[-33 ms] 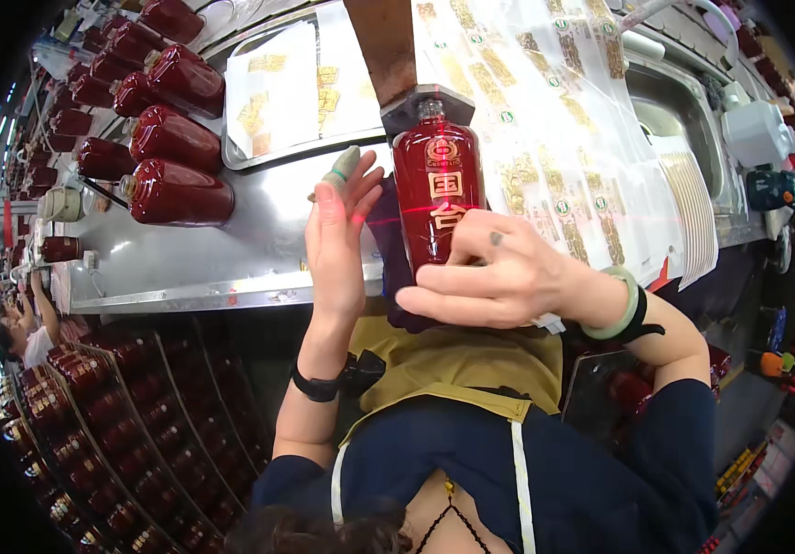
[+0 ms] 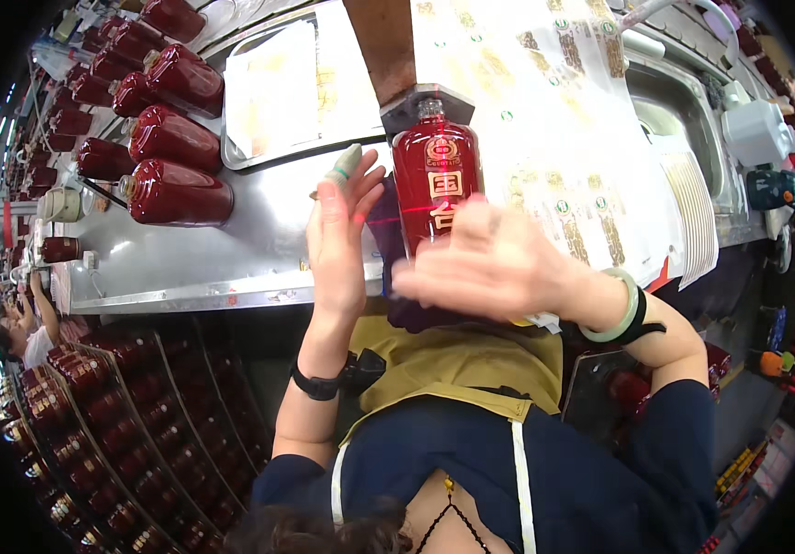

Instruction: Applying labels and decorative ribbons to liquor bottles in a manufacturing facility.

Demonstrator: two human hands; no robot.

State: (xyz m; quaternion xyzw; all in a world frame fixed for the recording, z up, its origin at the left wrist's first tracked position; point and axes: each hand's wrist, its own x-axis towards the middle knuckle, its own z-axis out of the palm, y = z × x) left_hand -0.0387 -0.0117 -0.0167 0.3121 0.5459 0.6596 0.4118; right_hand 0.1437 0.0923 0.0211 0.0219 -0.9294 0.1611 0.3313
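Note:
A dark red glass bottle (image 2: 437, 166) with gold emblem and characters lies before me, its clear neck toward a dark angular block (image 2: 405, 109). Red laser lines cross it. Over the bottle's lower part is my right hand (image 2: 499, 263), its fingers smeared by motion; whether they hold anything is hidden. My left hand (image 2: 342, 226) is open beside the bottle's left side, fingers stretched and apart, holding nothing. A grey-green finger cot (image 2: 346, 162) covers one of its fingers. Dark cloth (image 2: 388, 245) lies under and beside the bottle.
Several red bottles (image 2: 180, 192) lie at the left of the metal worktop (image 2: 277, 217). White sheets with gold decals (image 2: 545, 120) spread to the right, by a sink (image 2: 670, 106). A tray (image 2: 273, 92) holds more sheets. Racked bottles (image 2: 111, 415) stand lower left. Another person (image 2: 35, 337) is far left.
My right hand has shifted slightly over the bottle and its curled fingers are now blurred. My left hand has barely moved. The gold decals look paler under brighter light.

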